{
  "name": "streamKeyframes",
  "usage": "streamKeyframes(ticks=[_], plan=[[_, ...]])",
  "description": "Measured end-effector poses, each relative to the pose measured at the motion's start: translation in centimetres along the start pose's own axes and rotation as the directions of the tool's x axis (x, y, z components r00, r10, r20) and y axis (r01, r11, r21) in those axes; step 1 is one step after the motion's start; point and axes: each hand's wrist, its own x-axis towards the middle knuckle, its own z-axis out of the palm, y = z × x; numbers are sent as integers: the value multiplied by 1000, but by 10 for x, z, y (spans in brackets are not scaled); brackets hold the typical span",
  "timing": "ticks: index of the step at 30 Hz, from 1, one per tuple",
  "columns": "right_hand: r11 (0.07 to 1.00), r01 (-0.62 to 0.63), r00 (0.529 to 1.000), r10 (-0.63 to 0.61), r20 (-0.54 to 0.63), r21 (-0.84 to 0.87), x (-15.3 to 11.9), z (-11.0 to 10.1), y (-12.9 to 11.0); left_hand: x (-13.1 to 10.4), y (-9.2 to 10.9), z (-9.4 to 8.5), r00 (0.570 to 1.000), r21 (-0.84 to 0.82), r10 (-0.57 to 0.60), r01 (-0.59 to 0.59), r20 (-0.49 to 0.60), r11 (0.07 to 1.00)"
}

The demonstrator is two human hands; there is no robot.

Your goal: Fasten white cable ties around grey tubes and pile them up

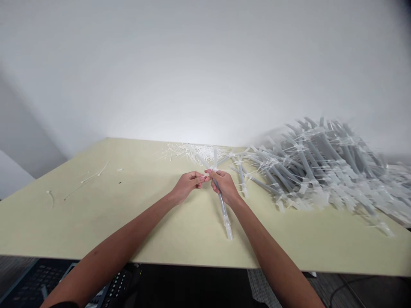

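My right hand [222, 185] is wrapped round a grey tube [222, 204] near its upper end. A translucent fitting with a branching top [215, 157] rises above that hand. At the tube's lower end, a whitish connector [227, 226] points toward the table's front edge. Close beside the right fingertips, my left hand [188, 185] is closed in a pinch. A tiny whitish bit shows at its fingertips, too small to name. Just behind both hands lies a heap of thin white cable ties [205, 151].
A large pile of similar grey tubes with translucent fittings [316, 158] covers the table's right side. Loose cable ties [93, 176] and a small dark bit [120, 182] lie on the left of the pale yellow table [144, 231]. A white wall [192, 77] stands behind. Dark crates [35, 278] sit below.
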Motion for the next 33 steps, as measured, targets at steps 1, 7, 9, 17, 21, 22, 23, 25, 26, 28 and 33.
streamKeyframes(ticks=[1,7,9,17,21,22,23,25,26,28,33], plan=[[1000,4,1000,-4,-4,-11,1,0,2,0,0,0,1000,14,1,-1,-3,1000],[995,61,998,-61,-5,-84,2,-1,9,1,0,1,1000,79,19,-17,-23,997],[991,80,997,-80,-1,-108,1,0,8,1,0,1,999,96,26,-23,-30,995],[965,170,985,-163,54,-199,-5,6,5,0,2,-1,998,212,41,-33,-36,977],[954,194,981,-185,59,-227,-7,8,3,-2,6,-1,995,285,89,-70,-52,956],[954,194,981,-188,46,-230,-8,8,1,-2,8,0,994,289,97,-78,-52,954],[952,194,981,-193,31,-236,-8,8,0,-3,9,1,994,284,97,-80,-48,956],[948,197,979,-202,6,-249,-8,7,-3,-3,11,2,996,257,87,-77,-31,963],[947,200,979,-206,1,-253,-8,7,-4,-3,12,3,996,249,82,-73,-26,966],[945,203,978,-208,8,-257,-8,7,-4,-3,12,3,997,258,75,-65,-30,964],[953,177,984,-175,29,-245,-7,6,-2,-3,14,2,995,295,85,-65,-55,953]])
